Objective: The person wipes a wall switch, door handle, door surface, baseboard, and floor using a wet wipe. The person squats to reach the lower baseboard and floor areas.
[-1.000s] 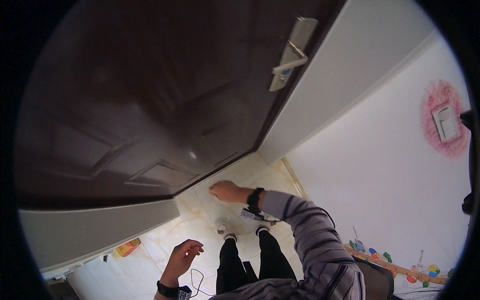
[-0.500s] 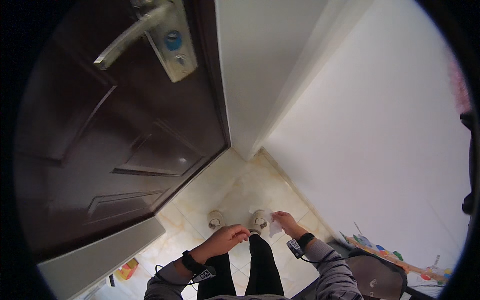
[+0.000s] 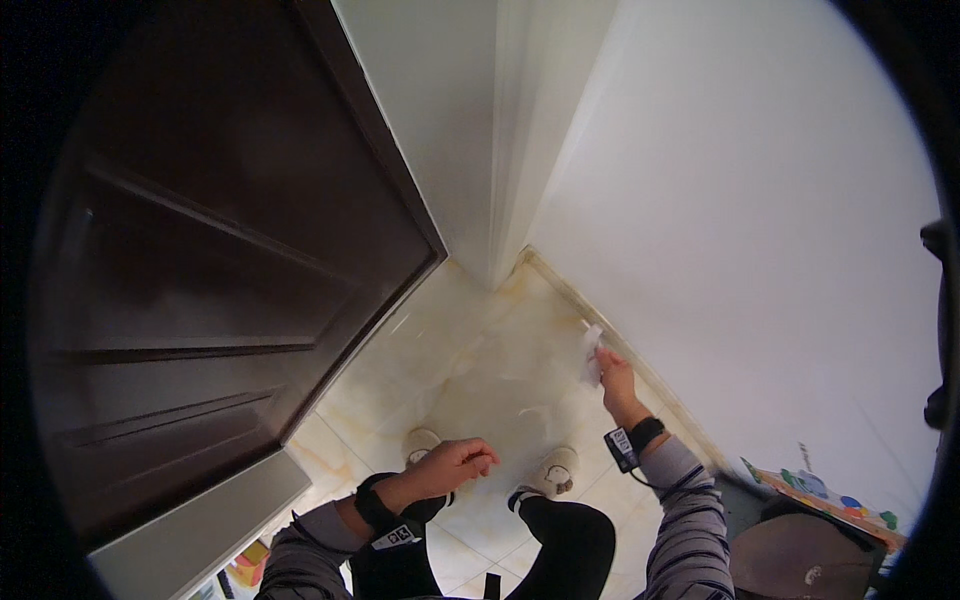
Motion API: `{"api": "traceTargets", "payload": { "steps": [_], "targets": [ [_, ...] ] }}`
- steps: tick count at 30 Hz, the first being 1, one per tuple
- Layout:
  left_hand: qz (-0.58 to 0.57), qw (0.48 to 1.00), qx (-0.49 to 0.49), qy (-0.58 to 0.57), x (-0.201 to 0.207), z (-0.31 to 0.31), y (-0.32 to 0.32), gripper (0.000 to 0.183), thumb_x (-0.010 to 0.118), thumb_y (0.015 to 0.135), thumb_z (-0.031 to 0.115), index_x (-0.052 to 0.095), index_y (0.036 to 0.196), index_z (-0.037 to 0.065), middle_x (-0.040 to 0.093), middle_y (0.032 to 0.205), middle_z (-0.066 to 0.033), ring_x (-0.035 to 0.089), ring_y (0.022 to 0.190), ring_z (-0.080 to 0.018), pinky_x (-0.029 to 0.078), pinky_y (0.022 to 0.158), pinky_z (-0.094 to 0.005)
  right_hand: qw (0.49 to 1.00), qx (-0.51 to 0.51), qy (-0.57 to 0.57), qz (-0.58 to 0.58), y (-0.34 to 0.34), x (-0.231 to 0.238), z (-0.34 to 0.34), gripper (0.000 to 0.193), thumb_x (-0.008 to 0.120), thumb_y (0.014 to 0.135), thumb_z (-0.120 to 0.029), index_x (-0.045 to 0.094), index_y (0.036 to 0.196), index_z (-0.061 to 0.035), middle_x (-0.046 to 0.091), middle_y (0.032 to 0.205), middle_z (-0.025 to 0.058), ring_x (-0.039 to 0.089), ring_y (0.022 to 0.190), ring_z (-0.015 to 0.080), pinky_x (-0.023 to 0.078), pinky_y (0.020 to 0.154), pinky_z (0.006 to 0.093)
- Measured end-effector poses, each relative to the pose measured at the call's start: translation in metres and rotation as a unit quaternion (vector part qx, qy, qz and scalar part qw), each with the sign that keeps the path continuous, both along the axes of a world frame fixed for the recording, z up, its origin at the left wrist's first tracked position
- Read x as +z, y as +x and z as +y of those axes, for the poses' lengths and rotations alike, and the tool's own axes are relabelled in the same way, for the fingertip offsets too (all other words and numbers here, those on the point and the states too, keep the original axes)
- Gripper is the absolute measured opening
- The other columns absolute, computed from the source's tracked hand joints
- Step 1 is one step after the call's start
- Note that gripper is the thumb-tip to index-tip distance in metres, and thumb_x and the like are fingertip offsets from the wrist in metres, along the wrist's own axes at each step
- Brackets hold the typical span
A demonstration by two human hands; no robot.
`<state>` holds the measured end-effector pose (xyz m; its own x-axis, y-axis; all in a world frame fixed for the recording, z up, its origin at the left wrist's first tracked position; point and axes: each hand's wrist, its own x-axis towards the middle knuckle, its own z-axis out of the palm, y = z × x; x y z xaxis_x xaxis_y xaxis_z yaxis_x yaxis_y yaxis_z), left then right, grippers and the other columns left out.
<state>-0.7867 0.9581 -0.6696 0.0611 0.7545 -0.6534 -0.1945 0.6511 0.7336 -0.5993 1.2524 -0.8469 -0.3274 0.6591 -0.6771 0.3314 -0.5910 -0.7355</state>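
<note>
My right hand (image 3: pixel 617 383) is reached out low beside the white wall, its fingers closed on a crumpled white tissue (image 3: pixel 592 362). The tissue hangs just off the fingertips, near the skirting (image 3: pixel 570 290) at the wall's foot. In front of my legs, my left hand (image 3: pixel 452 466) hovers over the floor with loosely bent fingers and nothing in it. Both wrists carry black bands with small tagged devices. Under my hands lies a glossy cream tiled floor (image 3: pixel 470 370).
A dark brown panelled door (image 3: pixel 200 260) fills the left side. A pale wall corner (image 3: pixel 510 150) juts out ahead. At lower right stands a grey-brown rounded seat or bag (image 3: pixel 805 555) beside a colourful strip on the wall (image 3: pixel 820 497). A red-yellow item (image 3: pixel 250 565) lies lower left.
My right hand has moved forward and right with the tissue, closer to the wall's foot. My view has tilted down, so the door handle is out of sight. My feet and knees have spread apart.
</note>
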Motion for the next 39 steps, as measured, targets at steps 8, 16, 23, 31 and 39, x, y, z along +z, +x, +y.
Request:
{"api": "traceTargets", "payload": {
  "steps": [8, 16, 23, 31, 39],
  "targets": [
    [-0.055, 0.99, 0.131, 0.002, -0.071, -0.003, -0.037, 0.018, 0.049, 0.105, 0.014, 0.061, 0.11, 0.002, 0.056, 0.087, 0.0008, 0.051, 0.079, -0.0077, 0.045, 0.073, -0.024, 0.986, -0.038, -0.144, 0.077, -0.078, -0.133, 0.01, 0.024, 0.06, 0.099, -0.032, 0.066, 0.112, -0.0126, 0.063, 0.096, -0.0036, 0.057, 0.085, 0.0108, 0.044, 0.072, 0.0263],
    [-0.024, 0.968, 0.233, 0.091, -0.041, -0.018, -0.023, 0.017, 0.049, 0.104, 0.009, 0.061, 0.11, -0.001, 0.057, 0.086, -0.0017, 0.05, 0.076, -0.0101, 0.044, 0.072, -0.0251, 0.947, -0.092, 0.282, 0.127, -0.128, -0.161, 0.039, 0.021, 0.056, 0.101, -0.02, 0.067, 0.109, -0.0034, 0.064, 0.098, 0.0017, 0.06, 0.09, 0.0177, 0.048, 0.079, 0.0316],
    [0.024, 0.964, 0.259, 0.049, -0.029, -0.033, -0.008, 0.016, 0.051, 0.103, 0.01, 0.062, 0.109, 0.0, 0.059, 0.085, -0.003, 0.052, 0.077, -0.0097, 0.045, 0.073, -0.0253, 0.652, 0.199, 0.731, 0.011, -0.186, -0.193, 0.068, 0.033, 0.056, 0.091, -0.004, 0.061, 0.123, 0.0013, 0.051, 0.141, 0.022, 0.048, 0.13, 0.0391, 0.039, 0.11, 0.0471],
    [0.113, 0.972, 0.204, -0.021, -0.02, -0.049, 0.003, 0.016, 0.057, 0.102, 0.014, 0.063, 0.104, 0.0, 0.062, 0.086, -0.0048, 0.059, 0.077, -0.0107, 0.049, 0.073, -0.0252, 0.739, 0.264, 0.62, -0.003, -0.206, -0.247, 0.035, 0.04, 0.054, 0.092, -0.008, 0.053, 0.129, 0.0061, 0.038, 0.151, 0.0259, 0.039, 0.139, 0.0406, 0.032, 0.115, 0.0519],
    [0.122, 0.982, 0.132, -0.062, -0.025, -0.045, 0.016, 0.017, 0.056, 0.102, 0.014, 0.064, 0.109, 0.001, 0.065, 0.093, -0.0054, 0.064, 0.086, -0.0121, 0.052, 0.078, -0.025, 0.515, 0.405, 0.73, -0.192, -0.195, -0.232, 0.064, 0.043, 0.047, 0.097, -0.011, 0.05, 0.137, 0.0036, 0.028, 0.159, 0.0218, 0.022, 0.149, 0.0369, 0.018, 0.122, 0.047]
  ]
}}
